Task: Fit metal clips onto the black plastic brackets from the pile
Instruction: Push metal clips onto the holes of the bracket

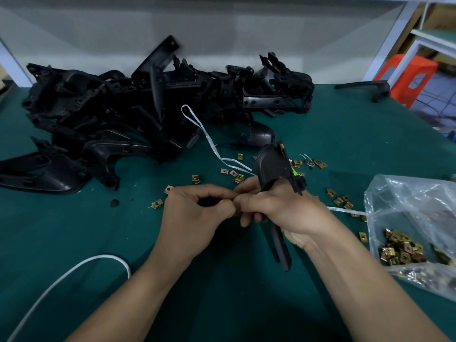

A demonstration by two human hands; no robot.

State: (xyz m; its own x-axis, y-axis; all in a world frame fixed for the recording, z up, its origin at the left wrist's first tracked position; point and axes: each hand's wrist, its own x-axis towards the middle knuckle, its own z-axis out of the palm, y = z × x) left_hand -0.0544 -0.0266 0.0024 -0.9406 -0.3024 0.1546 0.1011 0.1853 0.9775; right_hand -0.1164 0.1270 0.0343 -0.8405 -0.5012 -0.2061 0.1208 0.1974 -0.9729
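My right hand (276, 206) grips a black plastic bracket (274, 166), held upright above the green table; its lower arm sticks out below the wrist. My left hand (197, 208) is curled, its fingertips meeting the right thumb at the bracket's edge; whatever it pinches is hidden between the fingers. A large pile of black brackets (138, 109) lies across the back of the table. Brass-coloured metal clips (195, 178) are scattered on the cloth around my hands.
A clear plastic bag (414, 223) holding several clips sits at the right. A white strap (209, 141) trails from the pile, and a white cord (61, 277) curves at the lower left. One lone black bracket (367, 87) lies at the back right, beside an orange stool (407, 77).
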